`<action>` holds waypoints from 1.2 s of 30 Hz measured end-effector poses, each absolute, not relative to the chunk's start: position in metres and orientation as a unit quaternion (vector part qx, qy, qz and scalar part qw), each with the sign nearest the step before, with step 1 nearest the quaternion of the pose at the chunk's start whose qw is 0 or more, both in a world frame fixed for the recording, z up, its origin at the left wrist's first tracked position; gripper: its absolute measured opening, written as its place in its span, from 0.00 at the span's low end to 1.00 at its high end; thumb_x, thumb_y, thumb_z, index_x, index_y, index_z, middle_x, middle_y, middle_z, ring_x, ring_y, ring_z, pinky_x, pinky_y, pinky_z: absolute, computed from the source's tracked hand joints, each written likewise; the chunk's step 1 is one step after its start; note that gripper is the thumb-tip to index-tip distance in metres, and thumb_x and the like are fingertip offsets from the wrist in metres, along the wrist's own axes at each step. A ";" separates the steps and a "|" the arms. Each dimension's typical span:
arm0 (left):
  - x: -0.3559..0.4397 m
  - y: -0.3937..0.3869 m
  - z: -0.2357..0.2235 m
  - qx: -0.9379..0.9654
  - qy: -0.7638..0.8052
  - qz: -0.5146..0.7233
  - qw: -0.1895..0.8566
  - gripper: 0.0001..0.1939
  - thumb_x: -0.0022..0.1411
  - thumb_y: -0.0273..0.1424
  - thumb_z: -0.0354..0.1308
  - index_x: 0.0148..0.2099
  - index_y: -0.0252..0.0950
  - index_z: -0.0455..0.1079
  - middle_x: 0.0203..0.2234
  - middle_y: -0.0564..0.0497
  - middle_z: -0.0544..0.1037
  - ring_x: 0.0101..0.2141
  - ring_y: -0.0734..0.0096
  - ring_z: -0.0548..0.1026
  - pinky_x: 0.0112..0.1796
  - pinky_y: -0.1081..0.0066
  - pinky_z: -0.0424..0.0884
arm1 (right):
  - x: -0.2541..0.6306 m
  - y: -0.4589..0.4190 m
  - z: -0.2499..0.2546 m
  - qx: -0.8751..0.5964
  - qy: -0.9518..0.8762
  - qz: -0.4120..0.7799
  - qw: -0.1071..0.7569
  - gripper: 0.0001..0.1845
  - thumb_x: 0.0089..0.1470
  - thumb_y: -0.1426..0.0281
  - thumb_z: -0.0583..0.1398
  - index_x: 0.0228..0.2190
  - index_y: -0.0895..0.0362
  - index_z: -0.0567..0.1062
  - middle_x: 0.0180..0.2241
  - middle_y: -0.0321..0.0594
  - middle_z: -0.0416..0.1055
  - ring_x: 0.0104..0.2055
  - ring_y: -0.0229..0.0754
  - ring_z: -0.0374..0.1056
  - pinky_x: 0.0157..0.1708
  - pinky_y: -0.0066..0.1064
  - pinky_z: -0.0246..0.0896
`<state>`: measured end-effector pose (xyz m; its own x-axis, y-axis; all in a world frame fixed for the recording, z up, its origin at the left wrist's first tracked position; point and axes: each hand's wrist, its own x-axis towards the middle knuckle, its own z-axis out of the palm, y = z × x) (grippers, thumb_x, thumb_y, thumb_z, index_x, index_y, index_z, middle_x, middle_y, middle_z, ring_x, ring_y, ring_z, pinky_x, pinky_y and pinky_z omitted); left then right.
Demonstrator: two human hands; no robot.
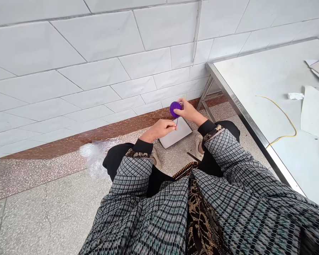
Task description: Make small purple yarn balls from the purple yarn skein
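My right hand (188, 111) grips a small purple round piece (174, 108), holding it up in front of me above my knees. My left hand (161, 129) is closed in a pinch just below it, holding a thin reddish thread (177, 122) that runs up to the purple piece. Both arms are in checked grey sleeves. Under the hands a flat white board (175, 134) lies on the speckled floor between my shoes.
A crumpled clear plastic bag (94, 154) lies on the floor at the left by the tiled wall. A metal-edged white table (257, 92) stands at the right with a yellow cord (284, 117), paper scraps and white sheets on it.
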<state>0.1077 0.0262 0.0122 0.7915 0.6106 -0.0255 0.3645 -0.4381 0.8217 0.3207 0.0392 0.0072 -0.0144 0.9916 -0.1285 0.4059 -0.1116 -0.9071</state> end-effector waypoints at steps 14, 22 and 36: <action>0.097 0.037 0.005 0.764 0.409 0.248 0.433 0.16 0.64 0.40 0.56 0.38 0.35 0.78 0.36 0.47 0.83 0.39 0.61 0.79 0.45 0.64 0.73 | 0.338 0.028 0.022 -0.265 -0.488 0.740 0.379 0.36 0.48 0.56 0.78 0.51 0.56 0.71 0.43 0.39 0.76 0.40 0.37 0.75 0.40 0.27 0.75; 0.101 0.033 0.008 0.817 0.357 0.117 0.437 0.13 0.63 0.38 0.55 0.34 0.37 0.76 0.32 0.48 0.81 0.34 0.64 0.77 0.40 0.66 0.72 | 0.329 0.044 0.014 -0.412 -0.463 0.593 0.514 0.32 0.53 0.57 0.72 0.53 0.54 0.69 0.45 0.40 0.76 0.39 0.39 0.73 0.37 0.29 0.75; 0.093 0.038 0.013 0.727 0.418 0.280 0.467 0.12 0.61 0.38 0.57 0.34 0.35 0.76 0.27 0.51 0.78 0.29 0.69 0.73 0.35 0.69 0.70 | 0.342 0.032 0.024 -0.288 -0.669 0.672 0.133 0.26 0.45 0.73 0.69 0.48 0.57 0.72 0.44 0.39 0.75 0.43 0.40 0.71 0.40 0.29 0.71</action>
